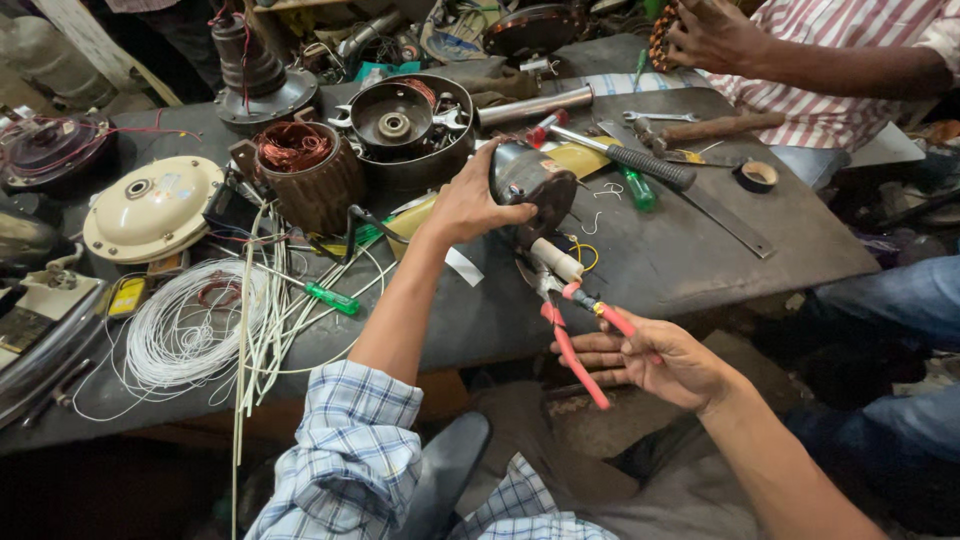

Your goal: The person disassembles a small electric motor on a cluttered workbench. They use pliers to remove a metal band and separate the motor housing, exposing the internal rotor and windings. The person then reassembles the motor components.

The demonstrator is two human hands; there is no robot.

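- The left hand point(470, 205) clasps a small dark motor point(530, 185), holding it at the front edge of the tabletop point(700, 255).
- The right hand point(655, 360) lies loosely curled around the red handles of the pliers point(570, 320), whose jaws sit just below the motor, near a white sleeve point(555, 260) and yellow wire point(585, 255) hanging from it.
- As a judgement: the work on the motor's leads is midway; the housing is closed, but the leads are loose and nothing looks joined.
- The motor is rounded, dark grey and worn, with a glossy end cap.
- Left of the motor stand a copper-wound stator point(300, 170) and a white wire coil point(185, 330); behind it lies a green-handled screwdriver point(635, 185).
- Another person's hand point(705, 35) works far behind the motor.
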